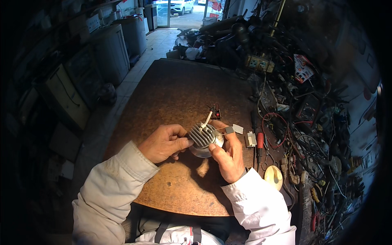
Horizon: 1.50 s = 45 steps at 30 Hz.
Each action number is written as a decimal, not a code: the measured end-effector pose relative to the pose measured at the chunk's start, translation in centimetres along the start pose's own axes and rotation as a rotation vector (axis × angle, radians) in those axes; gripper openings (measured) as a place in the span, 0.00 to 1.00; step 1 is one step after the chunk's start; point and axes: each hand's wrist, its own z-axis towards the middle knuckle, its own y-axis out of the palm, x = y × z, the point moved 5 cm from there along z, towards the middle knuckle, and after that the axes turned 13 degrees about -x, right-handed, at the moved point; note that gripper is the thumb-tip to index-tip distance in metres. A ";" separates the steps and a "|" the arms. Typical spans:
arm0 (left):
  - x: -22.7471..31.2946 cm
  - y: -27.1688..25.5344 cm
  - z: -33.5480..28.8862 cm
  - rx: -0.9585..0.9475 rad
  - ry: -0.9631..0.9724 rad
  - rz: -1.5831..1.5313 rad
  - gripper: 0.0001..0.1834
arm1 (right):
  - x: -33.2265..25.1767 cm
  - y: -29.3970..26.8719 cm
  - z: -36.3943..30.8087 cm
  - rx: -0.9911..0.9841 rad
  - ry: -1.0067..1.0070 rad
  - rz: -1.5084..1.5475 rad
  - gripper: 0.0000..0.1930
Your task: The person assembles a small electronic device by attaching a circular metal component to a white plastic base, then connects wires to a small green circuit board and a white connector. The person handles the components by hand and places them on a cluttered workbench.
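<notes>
Over the wooden table, a round metal lamp housing with cooling fins (203,136) is gripped from both sides. A white lead or stub sticks up from its top. My left hand (166,141) pinches the left rim between thumb and fingers. On the right, my right hand (228,157) has its thumb on the near edge, with the fingers curled behind and partly hidden. A small grey block with two thin wire legs (229,130) lies against the right fingers; whether they hold it, I cannot tell. Just beyond the housing sits a small dark part with a red spot (217,114).
On the wooden table (171,90), a white block (250,139), a red-handled screwdriver (259,141) and a pale round disc (273,178) lie right of my hand. Tangled wires, tools and a multimeter (308,108) crowd the right side. Cabinets (110,53) line the left.
</notes>
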 end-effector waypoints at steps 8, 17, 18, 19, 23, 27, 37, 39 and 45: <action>-0.1 0.1 0.0 -0.013 0.018 -0.011 0.16 | 0.0 0.4 0.0 0.002 -0.023 0.114 0.38; 0.4 0.6 -0.1 -0.035 0.062 -0.084 0.18 | 0.5 0.3 0.1 0.019 -0.001 0.152 0.43; 0.5 0.6 -0.2 -0.023 0.060 -0.094 0.19 | 0.5 0.4 0.2 0.025 -0.007 0.205 0.43; 0.6 0.7 -0.3 -0.011 0.059 -0.104 0.19 | 0.6 0.2 0.3 0.035 -0.018 0.212 0.42; 2.0 1.6 -0.7 0.028 0.124 -0.163 0.25 | 0.7 -1.1 0.6 0.069 -0.063 0.288 0.37; 2.4 0.6 -1.1 0.157 0.190 0.147 0.24 | 0.4 -1.9 1.0 0.116 -0.070 0.357 0.34; 10.6 19.1 -5.8 -0.415 0.936 0.696 0.24 | 1.2 -2.3 0.4 0.192 -0.049 0.332 0.54; 10.2 21.0 -5.8 -0.488 1.008 0.705 0.24 | 0.2 -1.6 0.5 0.189 -0.041 0.325 0.58; 9.7 21.6 -5.3 -0.554 1.066 0.720 0.26 | 0.5 -1.3 0.7 0.148 -0.077 0.333 0.61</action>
